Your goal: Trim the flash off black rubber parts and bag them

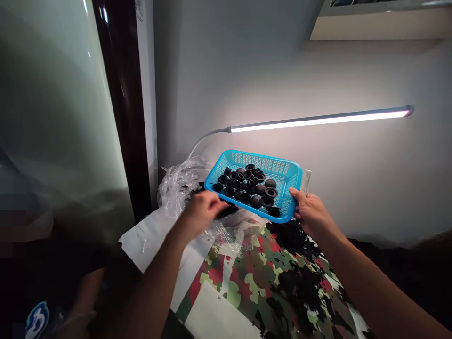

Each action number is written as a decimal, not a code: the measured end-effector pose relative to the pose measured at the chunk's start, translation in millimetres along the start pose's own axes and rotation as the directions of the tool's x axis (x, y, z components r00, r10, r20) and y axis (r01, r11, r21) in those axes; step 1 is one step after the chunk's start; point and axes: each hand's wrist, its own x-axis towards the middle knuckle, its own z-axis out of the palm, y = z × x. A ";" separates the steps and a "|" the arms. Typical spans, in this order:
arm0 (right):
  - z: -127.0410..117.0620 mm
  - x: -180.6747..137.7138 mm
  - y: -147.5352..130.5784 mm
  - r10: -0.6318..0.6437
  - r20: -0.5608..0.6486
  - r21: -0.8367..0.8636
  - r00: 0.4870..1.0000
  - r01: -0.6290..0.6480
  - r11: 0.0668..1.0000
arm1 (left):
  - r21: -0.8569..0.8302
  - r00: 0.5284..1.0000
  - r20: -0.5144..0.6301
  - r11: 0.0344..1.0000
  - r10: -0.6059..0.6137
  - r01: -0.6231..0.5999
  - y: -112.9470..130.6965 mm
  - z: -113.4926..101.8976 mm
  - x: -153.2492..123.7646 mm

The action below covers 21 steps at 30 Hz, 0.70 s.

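Note:
A blue plastic basket [294,188] hangs tilted above the table, its right end gripped by my right hand [309,207], thumb over the rim. Inside lie several black ribbed round caps [250,188] that look like rubber; some show a hollow flanged side, others a domed one. Just below the basket's left front corner is my left hand [201,214], smeared by motion, so its fingers cannot be made out clearly. Behind that hand sits a crumpled clear plastic bag [176,188] with dark pieces partly visible in it.
A camouflage-patterned cloth [247,278] covers the table, strewn with black scraps [300,287]. White sheets [208,310] lie along its left and front. A lit lamp bar [318,120] crosses the wall behind. Another person's arm [84,296] shows at lower left.

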 end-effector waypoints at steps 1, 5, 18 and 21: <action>3.0 0.5 -0.8 -0.009 -0.010 -0.005 1.000 0.009 1.000 | 0.082 0.967 -0.222 0.986 -0.127 0.148 -16.4 -12.4 1.2; 18.9 2.8 -5.1 -0.045 -0.050 -0.036 0.998 0.043 0.998 | 0.105 0.762 -0.429 0.811 -0.485 0.575 -78.9 -26.5 2.8; 67.9 5.3 -20.9 -0.369 -0.059 -0.485 0.927 0.297 0.822 | -0.289 0.915 -0.246 0.925 -0.320 0.246 -32.1 -76.9 33.2; 79.5 -2.6 -28.0 -0.444 -0.004 -0.550 0.896 0.369 0.749 | -0.643 0.909 -0.153 0.738 -0.388 0.206 -8.2 -90.1 44.5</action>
